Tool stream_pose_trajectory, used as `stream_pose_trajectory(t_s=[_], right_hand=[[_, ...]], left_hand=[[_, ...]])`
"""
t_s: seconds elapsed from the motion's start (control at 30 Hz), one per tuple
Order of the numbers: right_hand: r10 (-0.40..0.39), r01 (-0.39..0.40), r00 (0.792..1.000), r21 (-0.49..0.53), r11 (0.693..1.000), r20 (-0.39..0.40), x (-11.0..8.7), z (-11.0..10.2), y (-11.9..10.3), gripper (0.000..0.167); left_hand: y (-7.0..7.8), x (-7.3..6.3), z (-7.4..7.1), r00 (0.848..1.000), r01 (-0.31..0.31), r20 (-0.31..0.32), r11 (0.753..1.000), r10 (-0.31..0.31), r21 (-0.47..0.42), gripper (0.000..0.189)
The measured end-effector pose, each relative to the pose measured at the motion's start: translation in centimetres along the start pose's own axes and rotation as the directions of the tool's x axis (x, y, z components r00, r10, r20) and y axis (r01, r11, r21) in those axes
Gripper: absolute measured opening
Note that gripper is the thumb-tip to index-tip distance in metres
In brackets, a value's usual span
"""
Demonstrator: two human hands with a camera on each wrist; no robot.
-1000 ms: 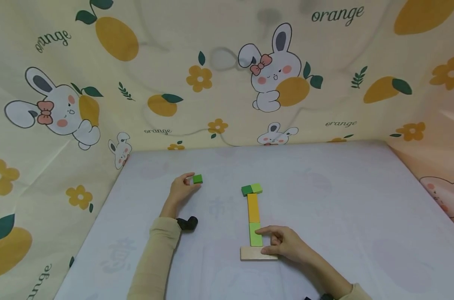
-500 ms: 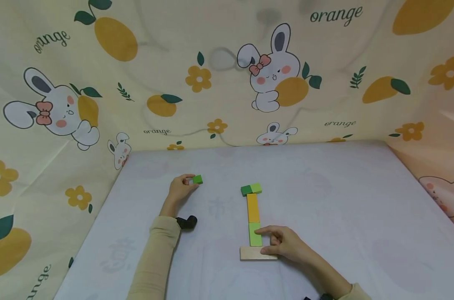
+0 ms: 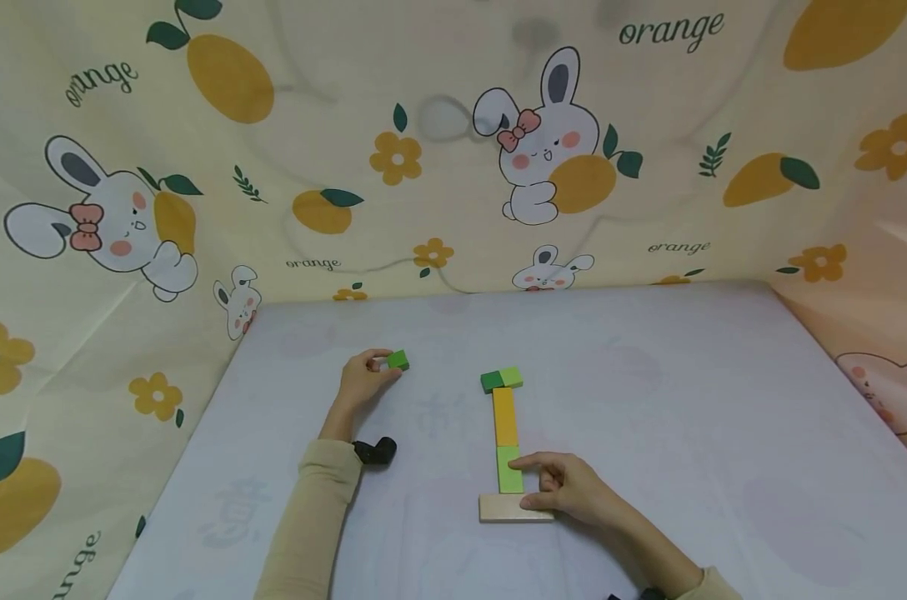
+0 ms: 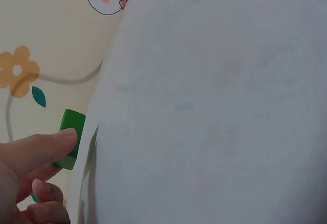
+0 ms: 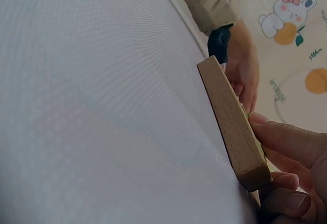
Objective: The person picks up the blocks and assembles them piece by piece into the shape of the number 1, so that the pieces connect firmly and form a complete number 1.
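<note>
My left hand [image 3: 359, 383] pinches a small green block [image 3: 398, 360] between thumb and fingers, left of the block row; in the left wrist view the thumb lies across the green block [image 4: 72, 137]. My right hand [image 3: 577, 490] rests at the near end of the row. Its index finger touches a light green block [image 3: 509, 473], and its thumb rests on a plain wooden block [image 3: 498, 507] lying crosswise. Beyond the light green block lies a yellow block [image 3: 504, 417]. The right wrist view shows the wooden block [image 5: 230, 122] from its side, fingers against it.
At the far end of the row, a dark green block [image 3: 491, 382] and a lime green block [image 3: 512, 377] sit side by side. A white cloth [image 3: 648, 392] covers the table. A printed curtain [image 3: 438, 192] hangs behind and at both sides.
My left hand has shifted very slightly, and the green block in it has turned a little. The right hand and the block row look unchanged.
</note>
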State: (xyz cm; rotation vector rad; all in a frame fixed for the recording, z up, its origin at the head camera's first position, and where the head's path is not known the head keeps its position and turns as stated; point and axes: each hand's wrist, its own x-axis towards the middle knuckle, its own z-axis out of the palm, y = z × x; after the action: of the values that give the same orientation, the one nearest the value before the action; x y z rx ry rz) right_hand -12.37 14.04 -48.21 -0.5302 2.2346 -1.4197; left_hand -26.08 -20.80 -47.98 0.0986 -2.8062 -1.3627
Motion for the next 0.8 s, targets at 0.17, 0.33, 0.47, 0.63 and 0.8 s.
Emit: stream_pose_trajectory(t_s=[0.17, 0.33, 0.47, 0.63, 0.8], right_hand=[[0.004, -0.004, 1.000, -0.012, 1.000, -0.002, 0.0, 0.0, 0.1, 0.051], [-0.018, 0.018, 1.000, 0.001, 1.000, -0.002, 0.0, 0.0, 0.2, 0.051], [-0.055, 0.055, 0.999, 0.027, 0.998, -0.001, 0.0, 0.0, 0.2, 0.050], [-0.043, 0.043, 0.999, 0.044, 0.998, -0.001, -0.1, 0.0, 0.1, 0.050], [-0.030, 0.031, 1.000, 0.045, 0.999, -0.008, 0.0, 0.0, 0.1, 0.050]], left_hand=[[0.3, -0.4, 0.1, 1.000, -0.007, -0.005, 1.000, 0.007, -0.016, 0.040], [0.6, -0.7, 0.4, 1.000, 0.005, -0.003, 1.000, -0.005, -0.024, 0.040], [1.1, -1.2, 0.7, 1.000, 0.009, -0.011, 0.999, -0.010, -0.037, 0.038], [1.8, -1.7, 1.1, 1.000, 0.006, -0.013, 0.998, -0.007, -0.059, 0.037], [2.2, -2.0, 1.6, 1.000, -0.002, -0.013, 0.998, 0.001, -0.063, 0.038]])
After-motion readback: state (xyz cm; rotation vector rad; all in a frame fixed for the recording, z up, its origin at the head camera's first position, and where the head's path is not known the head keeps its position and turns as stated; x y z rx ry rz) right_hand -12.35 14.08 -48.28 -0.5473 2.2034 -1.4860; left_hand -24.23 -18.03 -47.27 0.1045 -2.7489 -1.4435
